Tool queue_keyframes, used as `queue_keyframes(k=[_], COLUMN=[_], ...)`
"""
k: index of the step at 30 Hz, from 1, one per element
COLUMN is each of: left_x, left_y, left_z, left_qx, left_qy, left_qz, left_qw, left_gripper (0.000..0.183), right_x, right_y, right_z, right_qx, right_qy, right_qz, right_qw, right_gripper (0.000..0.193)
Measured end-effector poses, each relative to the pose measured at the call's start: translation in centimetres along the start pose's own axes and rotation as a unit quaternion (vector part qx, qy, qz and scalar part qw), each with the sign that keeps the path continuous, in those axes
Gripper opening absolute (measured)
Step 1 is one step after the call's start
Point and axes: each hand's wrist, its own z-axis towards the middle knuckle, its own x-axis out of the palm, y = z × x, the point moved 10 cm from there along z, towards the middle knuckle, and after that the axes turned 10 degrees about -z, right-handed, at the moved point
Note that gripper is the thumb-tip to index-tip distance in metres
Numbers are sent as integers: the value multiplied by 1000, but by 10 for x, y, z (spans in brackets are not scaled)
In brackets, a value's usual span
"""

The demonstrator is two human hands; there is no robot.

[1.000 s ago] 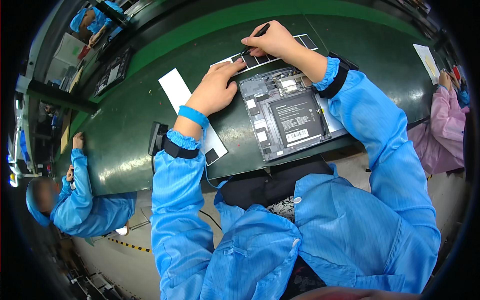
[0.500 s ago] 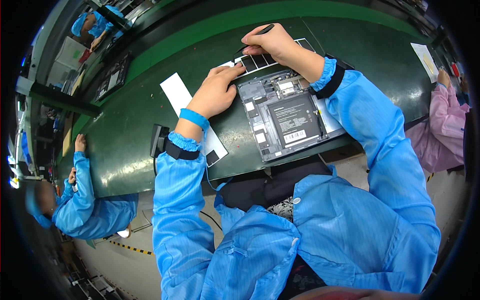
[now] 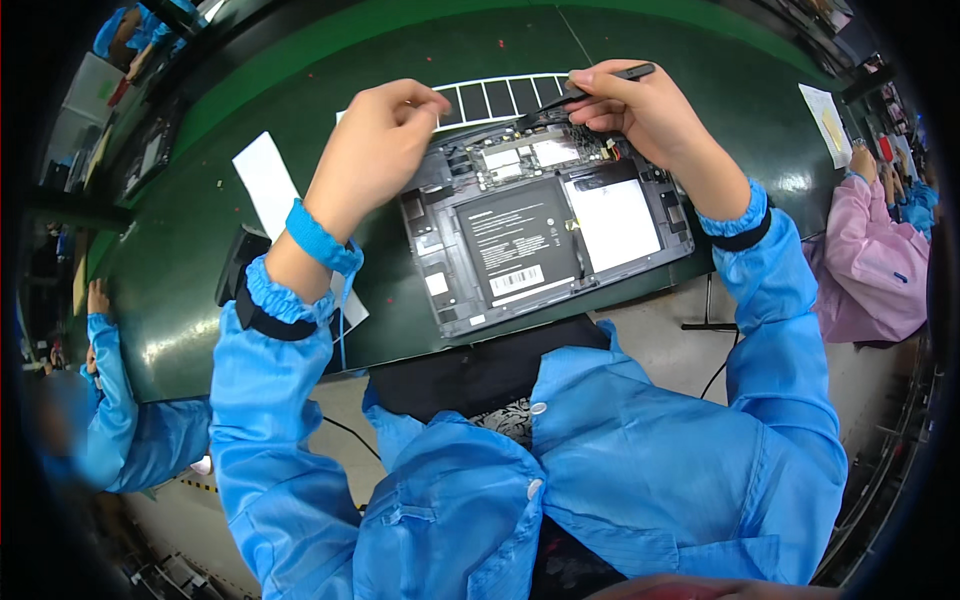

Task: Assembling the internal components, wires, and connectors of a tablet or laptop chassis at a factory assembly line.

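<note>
My right hand [image 3: 635,112] grips a pair of black tweezers [image 3: 556,104], tips pointing left and down by the far edge of an opened laptop base [image 3: 470,324]. Whether the tips hold anything is too small to tell. My left hand [image 3: 375,140] is raised over the laptop's far left corner, thumb and fingers drawn together; what they pinch, if anything, is hidden. Inside the laptop lie a black battery [image 3: 522,235], a white panel [image 3: 613,225] and a circuit board [image 3: 510,160]. Behind it lies a white-backed strip of black stickers [image 3: 498,100].
A white sheet [image 3: 265,180] lies on the green table [image 3: 190,290], partly behind my left forearm. A wristband [image 3: 315,237] with a cord circles my left wrist. A person in blue [image 3: 120,400] sits left, one in pink [image 3: 875,265] right, near a paper [image 3: 828,125].
My left hand has lifted off the sticker strip and closed its fingers. My right hand with the tweezers has moved right to the laptop's far edge, and the view has shifted, showing more of the laptop.
</note>
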Motion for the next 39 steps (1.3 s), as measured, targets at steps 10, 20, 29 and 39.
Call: queue_keyframes(k=[10, 20, 29, 39], left_x=[63, 72, 79, 75], left_y=[-8, -5, -4, -7], left_z=[4, 13, 15, 20], left_qx=[-84, -104, -114, -128], left_qy=[86, 103, 106, 66], left_qz=[-100, -129, -109, -42], left_qw=[988, 981, 982, 989], left_gripper=[33, 26, 24, 28], right_x=[-7, -8, -7, -8], right_y=[0, 0, -1, 0], right_z=[-12, -8, -9, -11], right_qx=[-30, -47, -58, -71], right_qy=[7, 13, 6, -40], right_qz=[15, 55, 29, -38], right_qw=[999, 997, 998, 996], right_gripper=[21, 20, 21, 23])
